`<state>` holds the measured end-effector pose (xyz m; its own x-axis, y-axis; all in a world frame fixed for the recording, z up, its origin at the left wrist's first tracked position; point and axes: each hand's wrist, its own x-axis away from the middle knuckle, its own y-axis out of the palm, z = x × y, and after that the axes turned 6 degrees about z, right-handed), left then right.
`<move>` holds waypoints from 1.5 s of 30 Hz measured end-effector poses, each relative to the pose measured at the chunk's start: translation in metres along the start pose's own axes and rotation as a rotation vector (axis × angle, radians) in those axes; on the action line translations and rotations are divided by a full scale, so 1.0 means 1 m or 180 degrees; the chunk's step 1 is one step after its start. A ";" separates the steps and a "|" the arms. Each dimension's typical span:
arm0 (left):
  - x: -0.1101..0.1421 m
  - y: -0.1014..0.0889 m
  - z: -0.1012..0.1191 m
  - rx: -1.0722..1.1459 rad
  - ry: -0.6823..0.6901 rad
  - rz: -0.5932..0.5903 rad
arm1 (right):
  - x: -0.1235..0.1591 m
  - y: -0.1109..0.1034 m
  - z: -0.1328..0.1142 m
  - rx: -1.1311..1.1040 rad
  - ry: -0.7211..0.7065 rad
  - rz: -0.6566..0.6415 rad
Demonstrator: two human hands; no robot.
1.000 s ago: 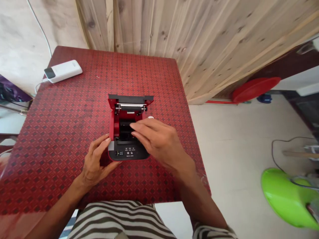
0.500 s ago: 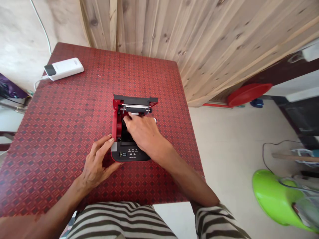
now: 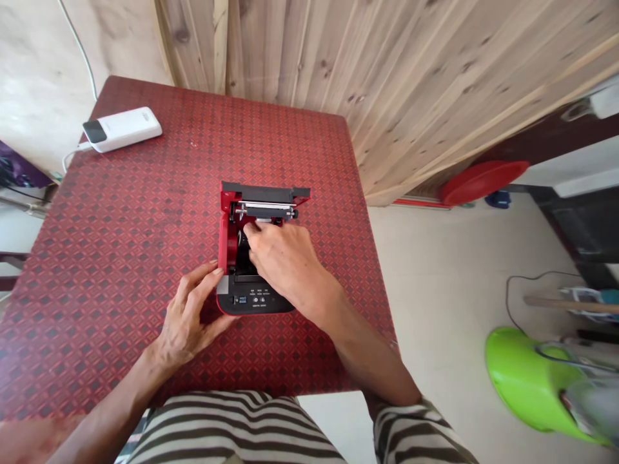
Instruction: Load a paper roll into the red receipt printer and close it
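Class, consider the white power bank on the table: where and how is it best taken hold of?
Probably grip the white power bank across its long edges near the free right end, coming from above and the right. It lies flat and is longer than wide, while the cable meets its left end, beside the dark display.

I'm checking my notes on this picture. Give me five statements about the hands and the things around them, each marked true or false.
1. The right hand reaches into the black and red machine. True.
2. The machine's lid is shut. False: the lid stands raised.
3. A white power bank lies on the red table. True.
4. The left hand touches the power bank. False: it touches the machine.
5. The right sleeve is plain. False: the sleeve is striped.
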<state>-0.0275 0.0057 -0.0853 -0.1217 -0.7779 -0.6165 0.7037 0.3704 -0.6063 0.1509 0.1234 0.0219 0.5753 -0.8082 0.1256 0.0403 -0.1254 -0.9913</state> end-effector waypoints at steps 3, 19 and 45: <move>0.000 0.000 0.000 0.0012 0.0016 0.0006 | 0.008 -0.006 -0.001 -0.0058 0.0058 0.0075; -0.004 0.000 -0.003 -0.0160 0.0132 0.0092 | 0.140 0.063 0.069 -0.3787 0.1735 0.1444; -0.003 0.000 -0.007 -0.0187 0.0175 0.0134 | 0.061 0.107 0.109 -0.3318 0.1265 0.1432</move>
<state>-0.0320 0.0111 -0.0868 -0.1323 -0.7327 -0.6676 0.6669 0.4325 -0.6068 0.2789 0.1235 -0.0810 0.0688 -0.9969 -0.0381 -0.8848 -0.0434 -0.4639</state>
